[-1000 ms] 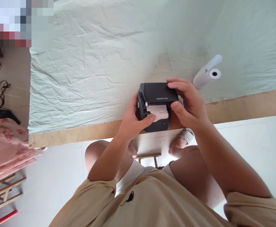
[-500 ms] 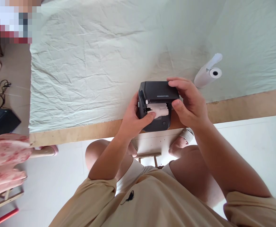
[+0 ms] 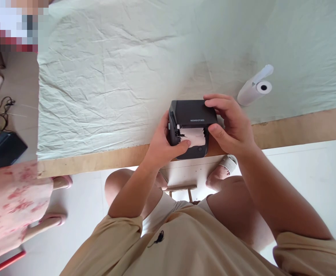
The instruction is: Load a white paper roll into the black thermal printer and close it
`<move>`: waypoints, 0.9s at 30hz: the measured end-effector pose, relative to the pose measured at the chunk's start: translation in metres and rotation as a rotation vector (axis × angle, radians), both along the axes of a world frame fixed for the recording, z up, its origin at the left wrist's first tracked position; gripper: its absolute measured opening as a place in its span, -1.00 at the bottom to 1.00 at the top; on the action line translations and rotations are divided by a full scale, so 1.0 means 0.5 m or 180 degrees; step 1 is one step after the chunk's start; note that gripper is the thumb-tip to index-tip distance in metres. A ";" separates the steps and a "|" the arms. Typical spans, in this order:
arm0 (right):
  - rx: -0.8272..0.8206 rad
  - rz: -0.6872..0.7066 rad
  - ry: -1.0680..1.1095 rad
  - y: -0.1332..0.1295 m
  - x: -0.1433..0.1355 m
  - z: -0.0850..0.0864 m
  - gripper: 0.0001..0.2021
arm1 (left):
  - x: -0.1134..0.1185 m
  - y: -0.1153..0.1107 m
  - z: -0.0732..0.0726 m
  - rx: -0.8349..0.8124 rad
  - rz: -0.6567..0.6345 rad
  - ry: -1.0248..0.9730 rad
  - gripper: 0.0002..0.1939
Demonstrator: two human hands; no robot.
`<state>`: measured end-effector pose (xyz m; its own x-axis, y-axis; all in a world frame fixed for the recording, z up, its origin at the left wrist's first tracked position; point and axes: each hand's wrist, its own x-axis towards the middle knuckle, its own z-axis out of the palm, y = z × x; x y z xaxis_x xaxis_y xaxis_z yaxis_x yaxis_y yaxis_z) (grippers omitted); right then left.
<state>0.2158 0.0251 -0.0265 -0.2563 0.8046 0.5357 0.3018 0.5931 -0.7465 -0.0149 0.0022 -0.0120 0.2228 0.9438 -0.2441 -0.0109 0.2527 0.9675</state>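
A dark grey label printer (image 3: 196, 111) is held between my hands at the front edge of the table, its lid partly raised. White paper (image 3: 193, 137) shows in the gap below the lid. My left hand (image 3: 163, 142) is wrapped round the printer's left side, and its thumb presses on the paper. My right hand (image 3: 231, 122) grips the lid's right end, with fingers on top and the thumb at its lower edge. Right of that hand, a white paper roll (image 3: 250, 92) lies on the cloth with a loose end sticking up.
A pale green, wrinkled cloth (image 3: 113, 76) covers the table, leaving a bare wooden edge (image 3: 300, 124) along the front. At the left stands another person in a pink patterned garment (image 3: 15, 207). A dark box (image 3: 5, 147) and cables (image 3: 7, 107) lie on the floor there.
The paper under my left thumb now lies flatter and wider across the opening. Both hands keep their hold on the printer. At the left, the other person's garment and feet have shifted into fuller view.
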 end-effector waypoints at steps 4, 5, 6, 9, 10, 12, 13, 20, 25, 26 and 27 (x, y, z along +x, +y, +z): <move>0.0114 0.0188 -0.0284 -0.004 0.008 0.002 -0.58 | -0.003 -0.001 -0.007 -0.0008 0.0004 -0.0054 -0.08; 0.0093 0.0251 -0.0309 -0.004 0.010 0.001 -0.59 | -0.005 -0.001 -0.008 -0.0011 0.0000 -0.0061 -0.06; 0.0021 0.0285 -0.0317 -0.004 0.011 -0.001 -0.60 | -0.006 -0.002 -0.008 -0.0011 -0.0006 -0.0076 -0.03; -0.0383 0.0241 -0.0253 -0.004 0.007 -0.003 -0.47 | -0.007 -0.005 -0.009 0.0001 -0.0009 -0.0280 0.03; -0.0528 0.0253 -0.0224 -0.003 0.005 -0.002 -0.42 | -0.006 -0.005 -0.008 -0.0019 0.0007 -0.0375 0.01; -0.0808 0.0329 -0.0198 -0.001 -0.001 0.004 -0.39 | -0.003 -0.004 -0.006 -0.0125 0.0084 -0.0470 -0.07; -0.0926 0.0366 -0.0195 0.000 -0.003 0.007 -0.42 | 0.000 -0.003 -0.004 -0.0195 0.0135 -0.0474 -0.12; -0.1090 0.0220 -0.0309 -0.004 -0.009 0.035 -0.43 | 0.013 0.003 0.010 -0.0443 0.0296 -0.0654 -0.16; -0.0321 -0.0388 -0.0145 -0.041 -0.008 0.120 -0.81 | 0.013 -0.003 0.003 -0.0343 0.0379 -0.0605 -0.15; -0.0307 -0.0440 0.0060 -0.044 -0.008 0.130 -0.92 | 0.012 -0.004 0.001 -0.0320 0.0364 -0.0583 -0.14; -0.0326 -0.0482 0.0257 -0.043 -0.007 0.132 -0.92 | 0.012 -0.004 -0.001 -0.0298 0.0352 -0.0571 -0.14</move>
